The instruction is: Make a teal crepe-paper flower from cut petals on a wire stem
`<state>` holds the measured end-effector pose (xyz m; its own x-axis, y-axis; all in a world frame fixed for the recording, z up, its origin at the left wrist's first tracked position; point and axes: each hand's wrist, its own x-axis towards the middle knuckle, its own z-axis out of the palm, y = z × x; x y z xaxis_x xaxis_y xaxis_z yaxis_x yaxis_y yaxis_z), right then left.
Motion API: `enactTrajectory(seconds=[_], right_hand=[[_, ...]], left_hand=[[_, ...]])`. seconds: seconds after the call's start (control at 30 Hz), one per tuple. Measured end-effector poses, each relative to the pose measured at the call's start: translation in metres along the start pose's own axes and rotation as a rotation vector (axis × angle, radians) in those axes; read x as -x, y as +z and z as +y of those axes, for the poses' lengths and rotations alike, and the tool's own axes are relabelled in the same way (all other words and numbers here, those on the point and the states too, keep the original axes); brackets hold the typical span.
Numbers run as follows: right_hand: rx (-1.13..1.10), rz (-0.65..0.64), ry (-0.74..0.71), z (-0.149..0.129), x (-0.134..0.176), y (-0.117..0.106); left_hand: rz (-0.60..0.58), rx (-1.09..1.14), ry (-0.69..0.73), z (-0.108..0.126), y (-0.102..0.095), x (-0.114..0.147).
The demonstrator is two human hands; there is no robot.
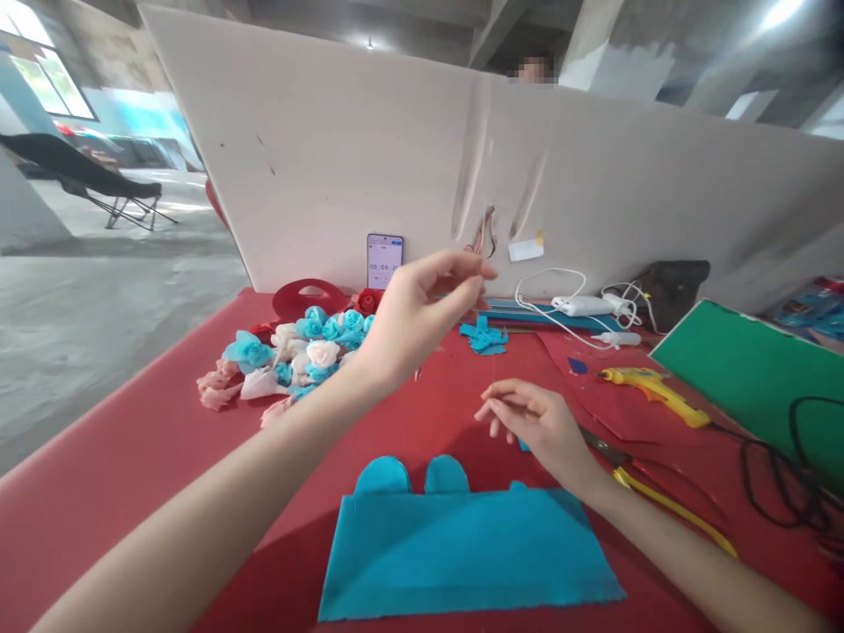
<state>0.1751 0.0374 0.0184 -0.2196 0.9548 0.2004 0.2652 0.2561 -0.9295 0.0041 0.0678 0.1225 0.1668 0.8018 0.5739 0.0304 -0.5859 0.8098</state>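
the blue sheet (468, 549) lies with its long axis crosswise, your side of both hands: right hand (539, 431) nearer, left hand (418, 312) farther, each half-open, seemingly empty.

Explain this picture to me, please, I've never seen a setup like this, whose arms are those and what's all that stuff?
There's no machine: these are a person's bare left hand and right hand, seen from a camera on their head, looking forward and down. Both hover above a red table. Nearest the camera lies a blue sheet, with rounded blue pieces at its far edge. Handmade-looking flowers are heaped on the left; scissors and a yellow glue gun lie on the right. A phone stands behind. I can't make out anything held in either hand.
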Motion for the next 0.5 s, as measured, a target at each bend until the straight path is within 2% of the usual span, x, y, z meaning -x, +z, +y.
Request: enactTrajectory(seconds=[0.17, 0.5], right_hand=[[0.05, 0.035, -0.01, 0.005, -0.007, -0.004], [0.059, 0.08, 0.02, 0.028, -0.008, 0.004]], left_hand=[[-0.05, -0.028, 0.098, 0.006, 0.007, -0.017], [-0.078, 0.004, 0.026, -0.021, 0.018, -0.008]])
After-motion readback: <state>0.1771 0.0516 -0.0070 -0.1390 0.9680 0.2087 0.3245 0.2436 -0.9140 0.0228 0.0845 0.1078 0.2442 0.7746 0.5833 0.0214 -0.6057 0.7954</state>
